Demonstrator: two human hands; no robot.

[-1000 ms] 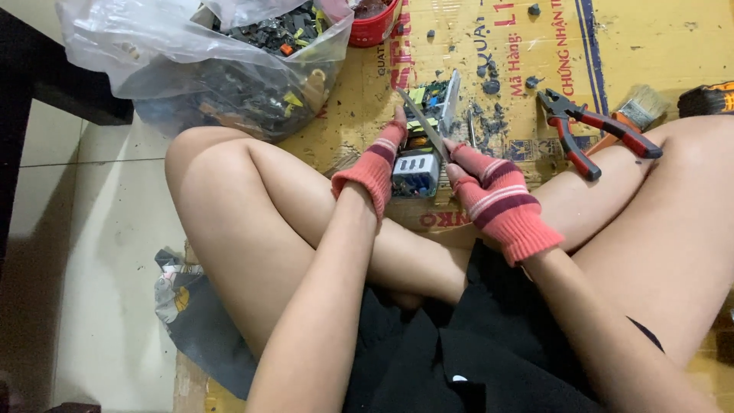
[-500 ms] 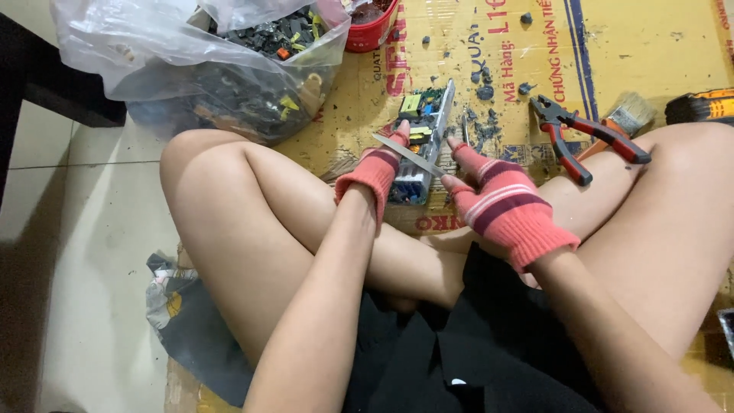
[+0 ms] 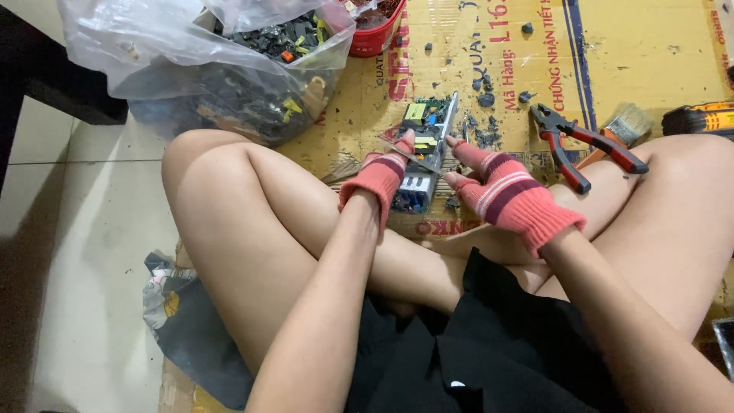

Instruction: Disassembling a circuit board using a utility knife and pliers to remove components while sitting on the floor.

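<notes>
I sit cross-legged on cardboard, both hands in red-and-pink fingerless gloves. My left hand [image 3: 382,180] grips the left side of a green circuit board [image 3: 427,126] with yellow and blue parts, held upright on edge over my shins. My right hand [image 3: 505,195] pinches the board's right edge with finger and thumb. A thin metal blade-like tool [image 3: 409,155] slants across the board between the two hands; which hand holds it is unclear.
Red-handled pliers [image 3: 573,141] and a small brush [image 3: 631,122] lie on the cardboard [image 3: 634,53] to the right, with an orange-black tool [image 3: 699,118] at the edge. A clear plastic bag of electronic scrap [image 3: 222,69] and a red bowl [image 3: 375,34] stand behind. Dark debris litters the cardboard.
The thin metal tool has tilted from steep to flatter across the board. Both hands and the board stay in about the same place; my view has shifted slightly.
</notes>
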